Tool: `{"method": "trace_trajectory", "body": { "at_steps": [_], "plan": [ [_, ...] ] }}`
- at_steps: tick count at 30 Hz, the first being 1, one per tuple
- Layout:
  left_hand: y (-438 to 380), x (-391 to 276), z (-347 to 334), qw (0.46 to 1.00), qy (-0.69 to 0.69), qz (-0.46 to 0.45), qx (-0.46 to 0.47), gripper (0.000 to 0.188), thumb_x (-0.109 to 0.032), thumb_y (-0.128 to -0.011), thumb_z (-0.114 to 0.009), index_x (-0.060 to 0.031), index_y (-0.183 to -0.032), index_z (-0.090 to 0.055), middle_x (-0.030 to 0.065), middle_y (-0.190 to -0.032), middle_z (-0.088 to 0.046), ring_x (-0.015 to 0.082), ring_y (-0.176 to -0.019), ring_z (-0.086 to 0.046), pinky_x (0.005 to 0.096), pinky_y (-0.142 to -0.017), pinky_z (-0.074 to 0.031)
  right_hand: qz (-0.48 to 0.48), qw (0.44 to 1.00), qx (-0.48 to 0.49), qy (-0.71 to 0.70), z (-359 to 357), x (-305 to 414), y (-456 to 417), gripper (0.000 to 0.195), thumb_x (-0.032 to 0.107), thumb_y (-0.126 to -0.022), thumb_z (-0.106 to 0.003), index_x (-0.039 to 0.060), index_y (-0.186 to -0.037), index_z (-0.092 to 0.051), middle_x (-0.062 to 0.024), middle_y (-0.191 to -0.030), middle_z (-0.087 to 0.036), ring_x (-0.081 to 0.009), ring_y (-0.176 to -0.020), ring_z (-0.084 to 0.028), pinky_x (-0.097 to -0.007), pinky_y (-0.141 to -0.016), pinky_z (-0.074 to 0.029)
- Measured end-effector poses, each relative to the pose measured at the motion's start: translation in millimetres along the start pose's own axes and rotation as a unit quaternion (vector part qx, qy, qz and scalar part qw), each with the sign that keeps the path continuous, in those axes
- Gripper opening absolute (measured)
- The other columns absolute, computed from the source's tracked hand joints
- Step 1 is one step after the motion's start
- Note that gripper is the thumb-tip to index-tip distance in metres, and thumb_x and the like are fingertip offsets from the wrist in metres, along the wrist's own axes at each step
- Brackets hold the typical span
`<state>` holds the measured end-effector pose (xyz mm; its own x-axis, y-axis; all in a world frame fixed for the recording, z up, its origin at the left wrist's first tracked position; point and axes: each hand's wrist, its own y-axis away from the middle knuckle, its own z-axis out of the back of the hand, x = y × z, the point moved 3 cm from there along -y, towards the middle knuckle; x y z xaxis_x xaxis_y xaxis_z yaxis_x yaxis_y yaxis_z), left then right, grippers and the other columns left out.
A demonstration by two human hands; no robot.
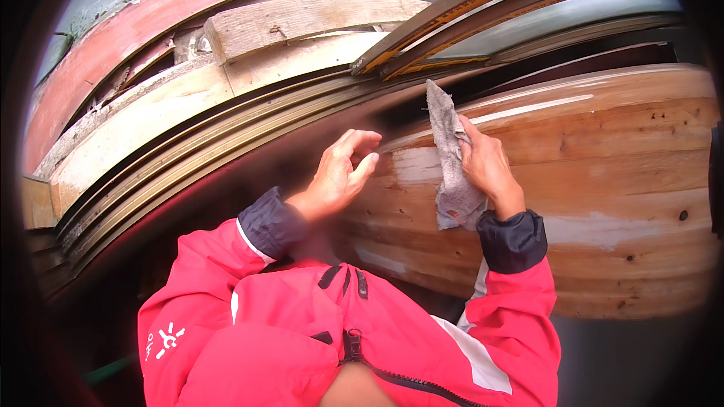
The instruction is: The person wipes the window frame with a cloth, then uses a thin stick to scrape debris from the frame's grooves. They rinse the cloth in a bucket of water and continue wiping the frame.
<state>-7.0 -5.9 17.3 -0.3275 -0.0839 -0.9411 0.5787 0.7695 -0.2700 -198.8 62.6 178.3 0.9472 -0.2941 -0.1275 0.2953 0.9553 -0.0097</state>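
Note:
My right hand pinches a grey terry cloth rag between thumb and fingers. The rag hangs down past the fingers, over a knotty wooden board surface made of joined planks. Shiny wet-looking streaks and pale patches mark the wood; one patch lies just left of the rag. Nothing is held in my left hand, whose thumb and fingers are bent and apart. It is near the left end of the wood, by the windowsill; whether it touches anything I cannot tell.
A metal sliding window frame stands beyond the wood, its grooved track curving to the left. Outside the window lie a weathered timber beam with a bent nail and a faded red board. Dark shadow fills the lower left.

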Motion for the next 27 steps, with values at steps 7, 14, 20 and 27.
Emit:
{"method": "trace_trajectory", "body": {
  "at_steps": [7, 14, 20, 27],
  "plan": [
    [13.0, 5.0, 27.7, 0.999, 0.007, -0.022, -0.022, 0.02, -0.004, -0.088, -0.055, 0.0004, -0.108, -0.058, 0.0099, -0.098, -0.057, 0.0174, -0.087, -0.059, 0.0282, -0.074, -0.048, -0.042, 0.961, 0.119, 0.247, -18.8, -2.2, -112.2, 0.021, 0.014, -0.086, -0.049, 0.0062, -0.099, -0.063, -0.0242, -0.092, -0.064, -0.0429, -0.094, -0.06, -0.049, -0.08, -0.05],
    [26.9, 31.9, 36.9, 0.999, 0.01, 0.017, -0.025, 0.02, -0.003, -0.088, -0.054, 0.0016, -0.107, -0.057, 0.0105, -0.098, -0.057, 0.0175, -0.086, -0.058, 0.0278, -0.073, -0.048, 0.051, 0.962, 0.178, 0.201, -27.0, 14.6, -117.7, 0.029, 0.017, -0.084, -0.053, 0.008, -0.11, -0.064, -0.0252, -0.092, -0.064, -0.0424, -0.091, -0.061, -0.048, -0.078, -0.05],
    [16.6, 26.1, 32.8, 1.0, 0.017, -0.005, 0.009, 0.02, -0.001, -0.087, -0.054, 0.0025, -0.106, -0.056, 0.0112, -0.096, -0.057, 0.018, -0.084, -0.059, 0.0285, -0.073, -0.049, 0.056, 0.958, 0.199, 0.198, 22.0, 12.3, -100.3, 0.037, 0.019, -0.084, -0.054, 0.0154, -0.121, -0.06, -0.0212, -0.101, -0.064, -0.0386, -0.098, -0.06, -0.0471, -0.083, -0.049],
    [30.4, 27.4, 33.9, 0.999, 0.033, -0.015, 0.029, 0.02, 0.003, -0.085, -0.054, 0.0032, -0.105, -0.057, 0.011, -0.093, -0.058, 0.0178, -0.08, -0.059, 0.0275, -0.072, -0.049, -0.021, 0.931, 0.194, 0.308, -21.3, -64.4, -169.0, 0.033, 0.019, -0.082, -0.053, 0.0148, -0.113, -0.065, -0.0196, -0.098, -0.065, -0.0373, -0.095, -0.061, -0.0451, -0.082, -0.05]
  ]
}}
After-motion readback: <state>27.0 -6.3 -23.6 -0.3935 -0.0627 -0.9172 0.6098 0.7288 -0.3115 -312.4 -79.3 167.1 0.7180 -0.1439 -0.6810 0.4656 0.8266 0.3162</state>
